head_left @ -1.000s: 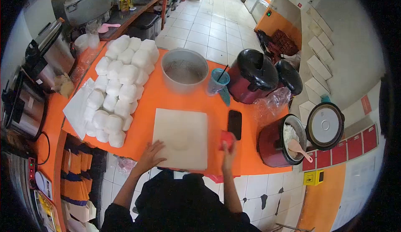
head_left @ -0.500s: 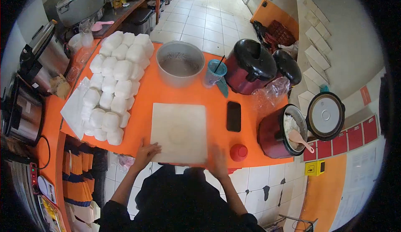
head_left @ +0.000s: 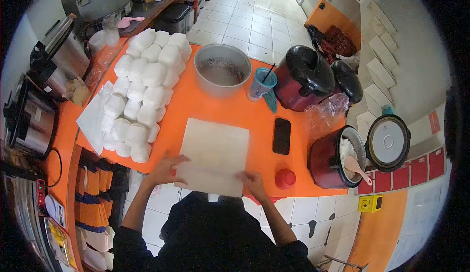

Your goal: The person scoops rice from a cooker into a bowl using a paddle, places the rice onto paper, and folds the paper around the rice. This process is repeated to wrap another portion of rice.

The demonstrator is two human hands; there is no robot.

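Paper (head_left: 215, 145): here it is, pale and squarish, on the orange counter (head_left: 264, 130) right in front of the person, its near end reaching the counter's front edge between the two hands; one sheet or several, I can't tell from here.
Left hand (head_left: 165, 170): half open at the left side, thumb and fingers parted; whether it has any hold on the sheet, I can't make out.
Right hand (head_left: 253, 184): fingers drawn in, thumb close to them, seemingly pinching the sheet by its right side, close to the near corner.
Weight: next to nothing, I'd say; the wrists would hardly feel it.
Stiffness: thin and bendy by the look of it, likely to bow if held at one corner, and quick to crease under a hard squeeze.
Surface: smooth, so a loose sheet could well skate across the counter.
Best hold: both near corners, a light pinch each side, pulled just taut; palms flat if it needs steadying.
Right side: red cup (head_left: 285, 179) just beyond the right hand, phone (head_left: 281, 136) farther up, both apart from the paper.
Far side: metal pot (head_left: 223, 88), well clear of the fingers.
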